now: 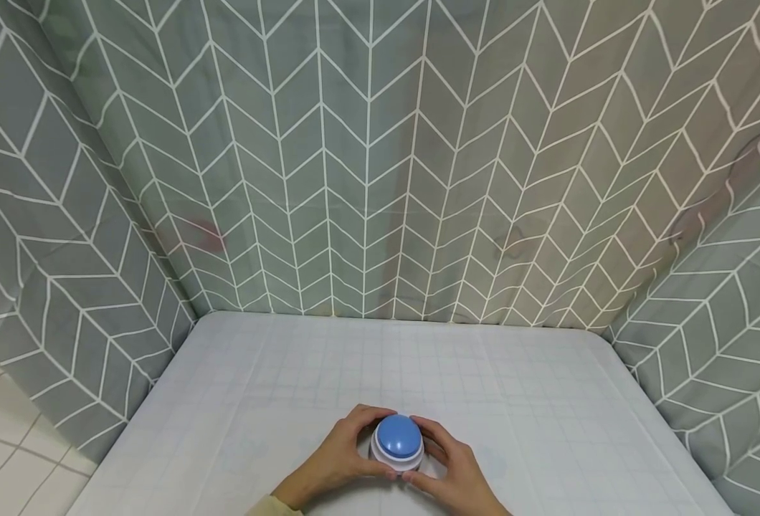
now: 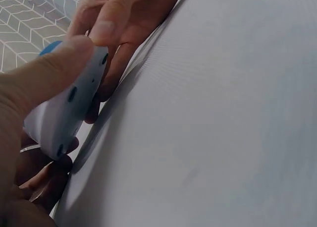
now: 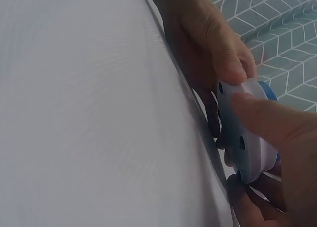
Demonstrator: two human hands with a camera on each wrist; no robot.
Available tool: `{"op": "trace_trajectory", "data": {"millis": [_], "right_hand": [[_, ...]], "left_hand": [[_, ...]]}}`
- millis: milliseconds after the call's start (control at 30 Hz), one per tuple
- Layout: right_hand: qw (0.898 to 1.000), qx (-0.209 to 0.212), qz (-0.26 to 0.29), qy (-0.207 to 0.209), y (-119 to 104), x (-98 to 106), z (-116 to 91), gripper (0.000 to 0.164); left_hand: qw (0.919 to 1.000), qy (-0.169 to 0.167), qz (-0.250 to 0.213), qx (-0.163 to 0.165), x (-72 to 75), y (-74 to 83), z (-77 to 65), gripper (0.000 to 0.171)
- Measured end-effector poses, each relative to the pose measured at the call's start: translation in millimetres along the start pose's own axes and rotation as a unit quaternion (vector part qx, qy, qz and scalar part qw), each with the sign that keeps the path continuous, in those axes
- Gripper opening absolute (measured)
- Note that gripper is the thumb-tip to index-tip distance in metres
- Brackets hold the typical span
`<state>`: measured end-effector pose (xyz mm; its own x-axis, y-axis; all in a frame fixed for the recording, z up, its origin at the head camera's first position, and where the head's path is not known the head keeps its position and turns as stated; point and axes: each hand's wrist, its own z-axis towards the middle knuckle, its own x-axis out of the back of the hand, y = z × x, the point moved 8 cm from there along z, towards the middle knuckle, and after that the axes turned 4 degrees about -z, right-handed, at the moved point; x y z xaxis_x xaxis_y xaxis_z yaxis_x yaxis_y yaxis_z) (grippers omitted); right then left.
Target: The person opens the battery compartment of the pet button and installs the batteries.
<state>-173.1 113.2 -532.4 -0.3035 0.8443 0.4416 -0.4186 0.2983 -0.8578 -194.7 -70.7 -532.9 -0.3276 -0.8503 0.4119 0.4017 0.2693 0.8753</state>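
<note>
Near the front of the table, a round push button (image 1: 399, 437) with a blue dome and a white base sits between both hands. The left hand (image 1: 348, 451) grips its left side, thumb at the near edge and fingers curving round the far edge. From the other side, the right hand (image 1: 447, 466) holds it the same way. In the left wrist view the button's base (image 2: 62, 113) is lifted off the cloth, and small dark feet show on its underside. Both thumbs meet on the base (image 3: 252, 152) in the right wrist view. The fingers beneath are partly hidden.
A white cloth (image 1: 380, 365) with a faint grid covers the table. Grey-green curtains (image 1: 367, 158) with white chevron lines hang behind it and along both sides. Pale floor tiles (image 1: 6, 430) show at the lower left.
</note>
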Motion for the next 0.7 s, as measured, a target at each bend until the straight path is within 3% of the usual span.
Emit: {"op": "trace_trajectory", "data": {"millis": [133,300,700], "right_hand": [[0.998,0.037,-0.046,0.024,-2.7,4.2,-1.3,0.075],[0.991,0.044,-0.117,0.052,-8.2,8.1,-2.7,0.076],[0.988,0.033,-0.139,0.056,-9.5,7.6,-1.0,0.075]], "left_hand": [[0.9996,0.001,0.027,-0.008,-3.1,2.3,1.2,0.085],[0.9974,-0.004,0.070,-0.018,-6.6,3.6,3.2,0.087],[0.9951,-0.001,0.097,-0.020,-6.1,4.2,2.7,0.088]]}}
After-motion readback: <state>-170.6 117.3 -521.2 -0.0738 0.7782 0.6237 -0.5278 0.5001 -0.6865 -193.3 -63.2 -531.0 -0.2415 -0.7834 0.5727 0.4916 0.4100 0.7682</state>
